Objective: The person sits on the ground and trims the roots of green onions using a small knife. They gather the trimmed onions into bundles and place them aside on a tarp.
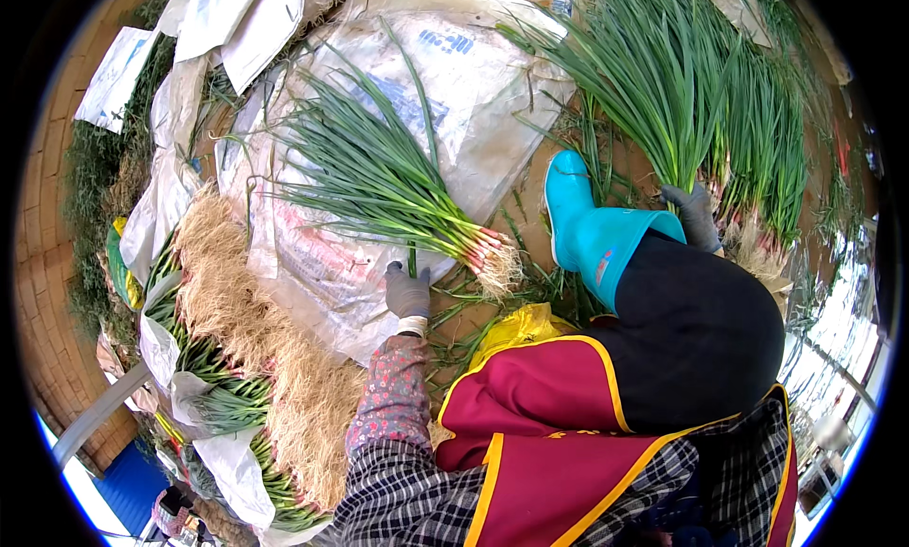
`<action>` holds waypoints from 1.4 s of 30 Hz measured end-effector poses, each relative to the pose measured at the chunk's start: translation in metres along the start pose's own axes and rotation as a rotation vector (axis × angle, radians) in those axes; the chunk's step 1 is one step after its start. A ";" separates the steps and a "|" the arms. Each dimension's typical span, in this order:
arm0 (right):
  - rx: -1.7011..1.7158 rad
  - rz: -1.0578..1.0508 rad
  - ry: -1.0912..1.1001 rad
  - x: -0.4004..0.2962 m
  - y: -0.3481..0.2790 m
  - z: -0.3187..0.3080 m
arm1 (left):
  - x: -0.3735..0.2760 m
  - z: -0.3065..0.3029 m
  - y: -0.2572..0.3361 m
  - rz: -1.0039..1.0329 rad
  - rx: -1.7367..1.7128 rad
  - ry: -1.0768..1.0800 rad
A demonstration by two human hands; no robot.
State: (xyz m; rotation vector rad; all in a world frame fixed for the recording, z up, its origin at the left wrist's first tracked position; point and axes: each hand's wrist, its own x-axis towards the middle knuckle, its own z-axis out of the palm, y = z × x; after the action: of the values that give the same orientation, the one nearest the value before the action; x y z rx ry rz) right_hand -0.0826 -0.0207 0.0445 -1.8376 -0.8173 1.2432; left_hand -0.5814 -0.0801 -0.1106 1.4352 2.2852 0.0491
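A bundle of green onions (383, 171) lies on the spread plastic sheet (490, 107), with its reddish stems and pale roots towards me. My left hand (408, 291), in a grey glove, is just left of the roots, its thumb and fingers around a single green leaf (412, 257). My right hand (692, 213), also gloved, is at the base of a large bunch of green onions (650, 86), partly hidden behind my knee. The bunch's leaves fan out up and left. More green onions (760, 142) stand in a row to its right.
A long row of onion bundles with dense roots (277, 348) lies at the left, edged by white plastic (234, 469). My teal rubber boot (568, 206) is on the brown ground between the hands. A yellow bag (522, 328) lies beside my apron. Another person (172, 511) is at the far lower left.
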 end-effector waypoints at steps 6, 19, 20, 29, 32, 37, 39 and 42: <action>-0.042 0.005 0.002 0.004 0.002 -0.001 | -0.049 0.005 -0.060 0.339 0.428 -0.531; -0.022 -0.303 -0.224 0.070 -0.119 0.096 | 0.052 -0.091 0.195 0.389 -1.019 -0.443; -0.030 -0.340 -0.257 0.076 -0.128 0.113 | 0.062 -0.096 0.209 0.456 -0.966 -0.257; -0.080 -0.196 -0.790 0.099 -0.012 0.277 | 0.078 -0.120 0.149 0.368 -0.756 0.012; -0.514 -0.215 -1.133 0.099 0.033 0.272 | 0.073 -0.098 0.134 0.503 -0.486 0.057; -0.539 -0.215 -0.732 0.118 0.014 0.227 | 0.082 -0.070 0.173 1.060 0.200 -0.106; -0.250 -0.086 -0.537 0.131 0.011 0.188 | 0.095 -0.048 0.185 1.214 0.309 -0.168; 0.062 0.103 -0.182 0.124 0.019 0.110 | 0.116 -0.018 0.183 1.234 0.335 -0.245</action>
State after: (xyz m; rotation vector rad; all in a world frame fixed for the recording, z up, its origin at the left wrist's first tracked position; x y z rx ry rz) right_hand -0.1450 0.0984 -0.0555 -1.7540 -0.7810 1.5021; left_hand -0.4749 0.1083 -0.0876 2.6129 0.9536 -0.1351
